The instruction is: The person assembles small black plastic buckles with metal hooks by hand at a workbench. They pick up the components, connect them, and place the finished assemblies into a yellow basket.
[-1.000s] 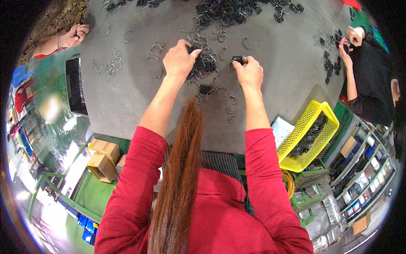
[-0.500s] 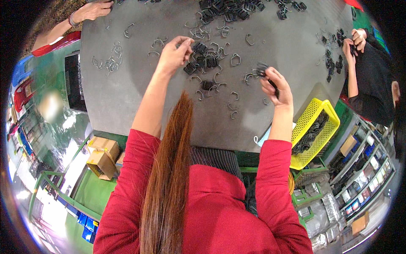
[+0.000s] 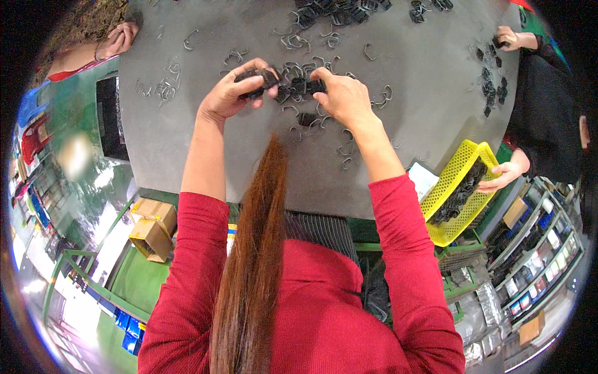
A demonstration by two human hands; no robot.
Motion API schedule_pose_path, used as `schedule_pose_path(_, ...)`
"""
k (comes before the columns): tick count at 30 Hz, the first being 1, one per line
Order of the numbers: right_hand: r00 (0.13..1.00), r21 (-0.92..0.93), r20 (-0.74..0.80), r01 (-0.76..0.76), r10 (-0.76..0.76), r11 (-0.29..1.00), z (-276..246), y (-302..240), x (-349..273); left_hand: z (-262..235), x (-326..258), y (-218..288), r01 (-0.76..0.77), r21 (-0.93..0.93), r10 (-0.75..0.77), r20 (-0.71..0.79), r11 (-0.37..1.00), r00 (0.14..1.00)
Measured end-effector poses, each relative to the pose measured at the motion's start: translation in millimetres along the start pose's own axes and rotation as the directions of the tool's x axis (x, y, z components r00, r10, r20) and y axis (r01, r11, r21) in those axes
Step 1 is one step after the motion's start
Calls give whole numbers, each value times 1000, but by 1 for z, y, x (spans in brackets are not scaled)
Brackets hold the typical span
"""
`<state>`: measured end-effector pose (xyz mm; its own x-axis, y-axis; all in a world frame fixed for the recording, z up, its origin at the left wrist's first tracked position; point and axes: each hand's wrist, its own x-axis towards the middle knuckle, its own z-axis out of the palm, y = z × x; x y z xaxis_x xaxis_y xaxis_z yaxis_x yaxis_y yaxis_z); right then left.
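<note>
My left hand (image 3: pixel 227 96) is closed around a small black plastic part (image 3: pixel 261 80), raised over the grey table (image 3: pixel 205 143). To its right, thumb and forefinger of my right hand (image 3: pixel 347 98) pinch another black plastic part (image 3: pixel 317 86) at the edge of the middle pile. Similar black pieces (image 3: pixel 284 93) lie in that pile between my hands, with bent metal clips (image 3: pixel 321 61) around them. Closer to me sits a single black piece (image 3: pixel 306 118), clips beside it. The exact shape of the held parts is partly covered by my fingers.
A larger heap of black parts (image 3: pixel 336 11) lies at the far edge. Loose clips (image 3: pixel 165 84) are scattered left. At the right, a yellow basket (image 3: pixel 446 232) holds black parts; a co-worker's hand (image 3: pixel 506 177) touches it. Another person's hand (image 3: pixel 121 37) rests at the far left.
My right hand has moved left to the middle pile and grips a part there. My left hand has drawn back slightly and now shows a black part. A co-worker's hand has come to the basket.
</note>
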<state>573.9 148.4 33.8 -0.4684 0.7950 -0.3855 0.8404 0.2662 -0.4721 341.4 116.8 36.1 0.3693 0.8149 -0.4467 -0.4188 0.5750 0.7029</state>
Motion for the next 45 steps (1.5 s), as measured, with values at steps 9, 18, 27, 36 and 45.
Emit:
schedule_pose_path(9,971,-41,61,-231,233,972,3,4,-1,21,27,-39,-53,853,401,-188,519,897)
schedule_pose_path(18,920,846,388,-376,49,378,-35,37,-54,40,22,-59,175,970,395,-231,171,889)
schedule_pose_path(27,931,557,363,-193,-28,808,-8,13,-36,-19,-23,-27,26,115,-35,78,993,996)
schedule_pose_path(36,919,-229,238,-262,315,937,42,-62,-28,-15,-32,-30,-6,-72,-5,-143,997,990)
schedule_pose_path(45,956,-174,148,-226,253,958,36,-55,-33,31,-6,-70,311,908,437,-410,281,801)
